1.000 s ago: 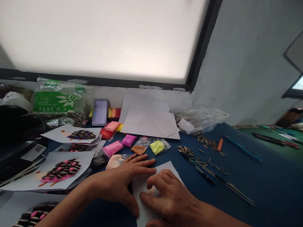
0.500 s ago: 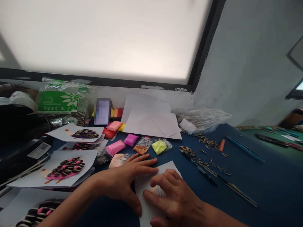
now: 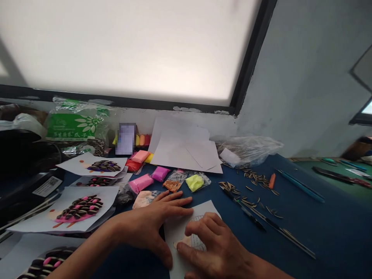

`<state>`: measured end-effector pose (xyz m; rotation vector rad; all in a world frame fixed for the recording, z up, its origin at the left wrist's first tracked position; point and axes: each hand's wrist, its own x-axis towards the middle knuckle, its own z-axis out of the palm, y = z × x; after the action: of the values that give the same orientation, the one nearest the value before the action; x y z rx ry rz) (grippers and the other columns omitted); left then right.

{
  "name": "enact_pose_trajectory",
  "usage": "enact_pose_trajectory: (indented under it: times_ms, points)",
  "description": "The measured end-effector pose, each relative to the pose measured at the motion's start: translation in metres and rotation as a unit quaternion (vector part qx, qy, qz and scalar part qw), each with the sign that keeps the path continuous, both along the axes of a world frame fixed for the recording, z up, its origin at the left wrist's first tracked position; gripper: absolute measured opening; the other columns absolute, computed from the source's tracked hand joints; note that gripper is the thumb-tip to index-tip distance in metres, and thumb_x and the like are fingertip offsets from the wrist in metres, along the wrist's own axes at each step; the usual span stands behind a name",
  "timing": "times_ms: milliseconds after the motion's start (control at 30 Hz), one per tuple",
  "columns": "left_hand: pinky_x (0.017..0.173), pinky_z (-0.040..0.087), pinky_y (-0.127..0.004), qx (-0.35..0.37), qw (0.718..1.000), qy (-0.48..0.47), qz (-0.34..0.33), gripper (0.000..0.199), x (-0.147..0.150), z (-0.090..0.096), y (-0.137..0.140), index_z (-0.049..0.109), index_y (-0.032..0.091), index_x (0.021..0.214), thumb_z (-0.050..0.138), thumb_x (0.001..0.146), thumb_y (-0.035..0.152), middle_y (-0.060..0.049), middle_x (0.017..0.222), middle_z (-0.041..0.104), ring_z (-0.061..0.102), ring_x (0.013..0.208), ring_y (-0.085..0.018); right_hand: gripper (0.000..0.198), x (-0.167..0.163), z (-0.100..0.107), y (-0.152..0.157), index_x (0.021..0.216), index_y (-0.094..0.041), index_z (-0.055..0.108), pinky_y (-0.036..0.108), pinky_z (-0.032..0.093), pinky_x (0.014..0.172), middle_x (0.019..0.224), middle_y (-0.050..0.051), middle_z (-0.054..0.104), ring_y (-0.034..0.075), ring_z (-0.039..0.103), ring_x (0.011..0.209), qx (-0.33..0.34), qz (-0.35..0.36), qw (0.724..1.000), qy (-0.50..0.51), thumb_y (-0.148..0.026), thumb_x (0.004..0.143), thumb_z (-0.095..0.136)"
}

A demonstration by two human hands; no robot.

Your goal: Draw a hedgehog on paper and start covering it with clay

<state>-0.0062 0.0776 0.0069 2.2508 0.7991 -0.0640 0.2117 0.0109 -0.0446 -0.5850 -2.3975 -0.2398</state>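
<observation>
A white sheet of paper [image 3: 209, 207] lies on the blue table in front of me, with a drawn outline [image 3: 198, 241] partly covered by my fingers. On it is a thin, flattened patch of peach modelling clay [image 3: 185, 241]. My left hand [image 3: 154, 223] spreads over the sheet's left edge, fingers apart, holding it down. Bent over the drawing, my right hand [image 3: 216, 244] touches the clay with a fingertip; its fingers are apart and grip nothing. Just beyond my left hand rests a larger lump of peach clay [image 3: 143, 199] on its wrapper.
Packets of pink clay [image 3: 141, 183] and yellow clay [image 3: 194, 182] lie ahead. Finished seed-and-clay hedgehog pictures [image 3: 80, 209] are stacked left. Sunflower seeds [image 3: 255, 177], a black pen [image 3: 247, 213], tweezers [image 3: 286, 234] and a blue tool [image 3: 300, 186] lie right. Blank sheets [image 3: 186, 153] lean at the back.
My right hand has shifted slightly down and its fingers have moved, showing more of the peach clay and the drawn lines. My left hand stays almost where it was.
</observation>
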Motion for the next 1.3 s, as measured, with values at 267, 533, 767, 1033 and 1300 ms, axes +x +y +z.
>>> enact_pose_trajectory:
  times_ms: [267,533,767,1033,1300]
  points:
    - [0.118,0.007,-0.059,-0.003,1.000,-0.005,0.005,0.100,0.000,0.000,0.000,0.039,0.038,0.148,0.089,0.063,0.048,0.003,0.163,0.020,0.010,0.150,-0.036,0.032,-0.002,-0.005,0.002,0.100,-0.023,0.066,0.035,0.039,0.077,0.100,0.006,0.060,0.020,0.052,0.083,-0.012,0.007,1.000,-0.022,-0.049,0.100,0.047]
    - [0.118,0.005,-0.059,0.000,1.000,-0.017,0.008,0.098,-0.001,-0.001,-0.002,0.043,0.035,0.147,0.089,0.062,0.049,0.000,0.162,0.023,0.011,0.149,-0.036,0.035,-0.002,-0.014,0.003,0.102,-0.024,0.065,0.036,0.040,0.079,0.107,0.007,0.058,0.021,0.051,0.085,-0.024,-0.018,0.998,-0.063,-0.057,0.094,0.054]
    - [0.118,0.007,-0.060,-0.004,1.000,-0.013,0.004,0.101,0.001,-0.001,0.000,0.043,0.035,0.147,0.091,0.060,0.048,-0.001,0.162,0.023,0.012,0.149,-0.037,0.035,-0.003,-0.014,0.002,0.103,-0.024,0.064,0.035,0.040,0.079,0.105,0.006,0.058,0.020,0.051,0.084,-0.026,-0.024,0.998,-0.046,-0.056,0.095,0.052]
    - [0.118,0.006,-0.062,-0.003,1.000,-0.007,0.007,0.100,0.001,0.002,-0.001,0.042,0.038,0.147,0.091,0.060,0.047,0.001,0.161,0.025,0.010,0.149,-0.039,0.035,-0.003,-0.010,0.004,0.104,-0.025,0.065,0.037,0.040,0.082,0.114,0.007,0.058,0.022,0.053,0.091,-0.039,-0.006,0.998,-0.052,-0.056,0.095,0.052]
    - [0.118,0.005,-0.061,-0.006,1.000,-0.013,0.005,0.101,-0.001,0.000,-0.001,0.039,0.042,0.148,0.090,0.061,0.050,0.003,0.162,0.020,0.008,0.150,-0.037,0.025,0.014,0.018,-0.006,0.105,-0.017,0.067,0.041,0.041,0.085,0.115,0.013,0.059,0.024,0.055,0.097,-0.142,-0.059,0.988,0.021,-0.024,0.102,0.043]
